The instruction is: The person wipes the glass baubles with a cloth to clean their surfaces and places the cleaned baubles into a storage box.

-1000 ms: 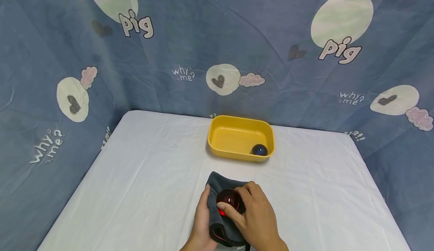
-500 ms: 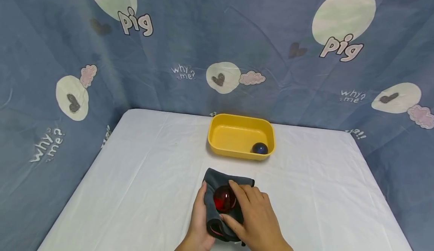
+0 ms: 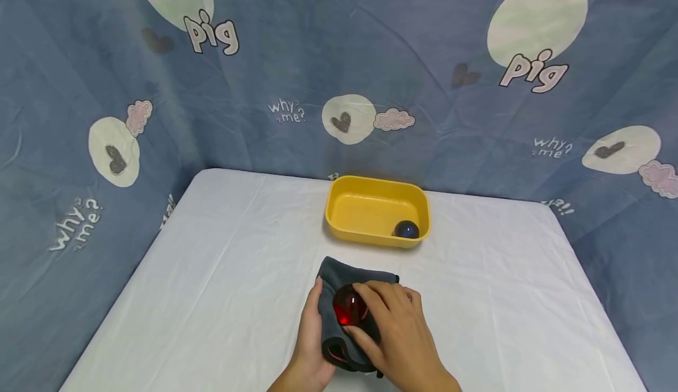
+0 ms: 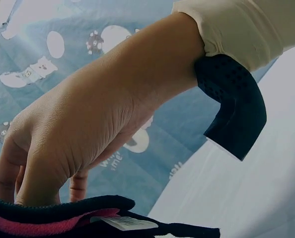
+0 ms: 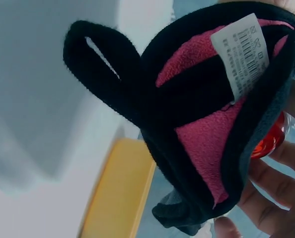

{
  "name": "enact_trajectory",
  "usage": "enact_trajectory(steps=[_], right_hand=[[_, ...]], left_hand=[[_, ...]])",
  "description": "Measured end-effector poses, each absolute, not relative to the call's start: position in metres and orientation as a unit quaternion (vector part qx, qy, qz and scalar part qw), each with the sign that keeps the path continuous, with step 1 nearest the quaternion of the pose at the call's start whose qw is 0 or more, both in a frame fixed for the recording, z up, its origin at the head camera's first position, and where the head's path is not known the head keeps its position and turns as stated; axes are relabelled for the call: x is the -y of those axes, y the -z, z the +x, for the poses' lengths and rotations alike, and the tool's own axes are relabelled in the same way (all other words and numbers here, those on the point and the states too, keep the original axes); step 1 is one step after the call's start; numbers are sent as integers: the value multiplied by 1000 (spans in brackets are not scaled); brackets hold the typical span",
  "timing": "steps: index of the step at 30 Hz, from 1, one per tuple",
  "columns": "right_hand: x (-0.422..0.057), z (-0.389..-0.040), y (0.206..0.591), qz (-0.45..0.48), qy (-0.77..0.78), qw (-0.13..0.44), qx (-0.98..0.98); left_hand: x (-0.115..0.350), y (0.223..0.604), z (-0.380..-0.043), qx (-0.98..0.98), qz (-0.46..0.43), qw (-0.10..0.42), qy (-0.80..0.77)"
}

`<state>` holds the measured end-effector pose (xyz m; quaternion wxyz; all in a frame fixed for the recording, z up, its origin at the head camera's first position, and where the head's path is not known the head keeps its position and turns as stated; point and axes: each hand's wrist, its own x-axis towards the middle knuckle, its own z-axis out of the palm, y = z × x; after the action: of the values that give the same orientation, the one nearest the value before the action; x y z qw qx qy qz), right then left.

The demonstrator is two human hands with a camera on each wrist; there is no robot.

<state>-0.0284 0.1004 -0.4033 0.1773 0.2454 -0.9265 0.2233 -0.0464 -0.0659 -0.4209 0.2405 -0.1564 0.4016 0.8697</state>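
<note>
Right hand point(image 3: 405, 330) curls, half open, round the red ball's point(image 3: 348, 305) side; left hand point(image 3: 309, 336) grips the grey cloth point(image 3: 344, 271) against it. The right thumb has left the ball's front, baring more surface. The ball has no long axis; the cloth's points toward the desk's point(image 3: 254, 274) far edge and yellow tray point(image 3: 365, 212).

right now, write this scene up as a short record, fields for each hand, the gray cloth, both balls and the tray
left hand: holds the gray cloth
right hand: fingers and thumb around the red ball
gray cloth: pink inside, with a black loop and printed label
red ball: glossy, against the cloth
blue ball: in the tray's near right corner
yellow tray: on the white table, beyond the hands
</note>
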Motion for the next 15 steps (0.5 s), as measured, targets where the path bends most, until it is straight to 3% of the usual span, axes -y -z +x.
enact_trajectory(steps=[15], right_hand=[[-95,-31,411,199,-237,182,933]], left_hand=[[65,424,-44,-388,-153,251,-874]])
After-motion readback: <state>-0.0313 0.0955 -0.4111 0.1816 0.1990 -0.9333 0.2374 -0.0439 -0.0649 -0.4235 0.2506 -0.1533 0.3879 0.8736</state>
